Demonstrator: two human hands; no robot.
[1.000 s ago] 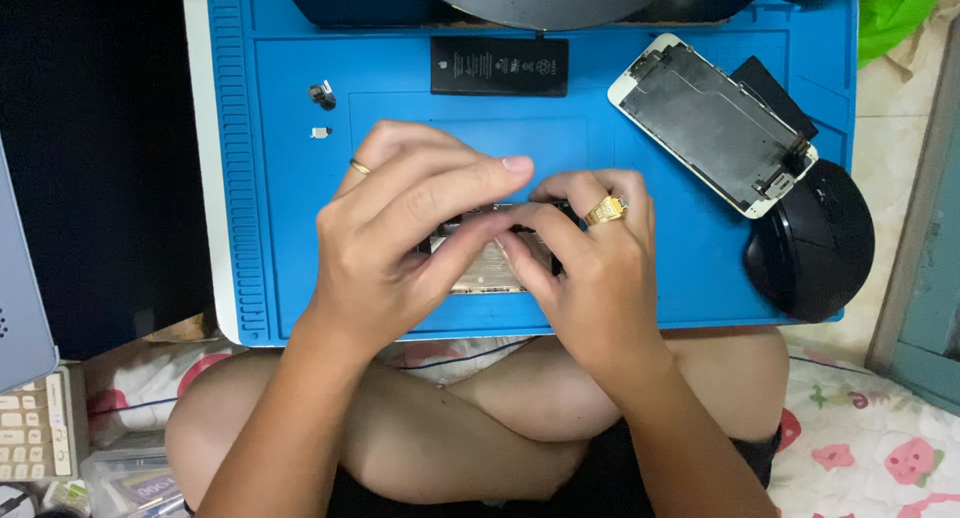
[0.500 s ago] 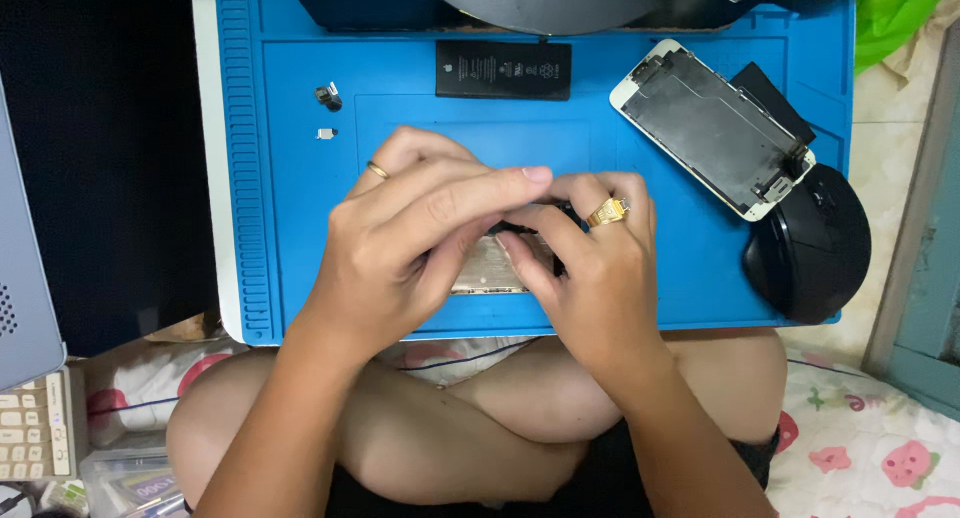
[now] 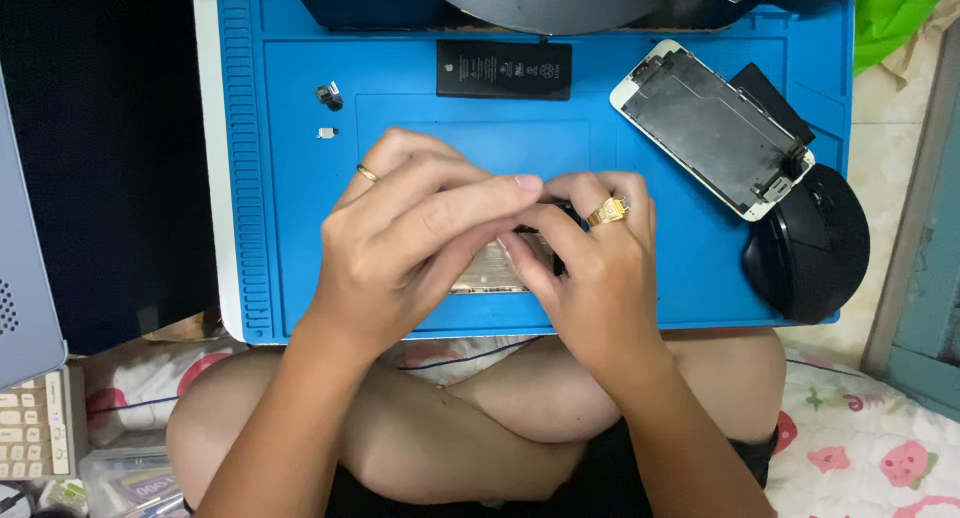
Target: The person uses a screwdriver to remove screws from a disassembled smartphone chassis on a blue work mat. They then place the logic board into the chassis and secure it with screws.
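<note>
Two hands work one gold phone housing point(image 3: 492, 268) at the near edge of the blue mat point(image 3: 280, 178). Left hand point(image 3: 400, 238) and right hand point(image 3: 590, 268) pinch it, fingers narrow. Risk: two small loose parts point(image 3: 329, 113) lie unsecured near the left hand; a sweep could scatter them. Screen assembly point(image 3: 715, 128) lies well apart.

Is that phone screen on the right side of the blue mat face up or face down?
Face down. The phone screen shows its dark metal back plate and small connectors, not glass, lying flat on the blue mat.
</note>
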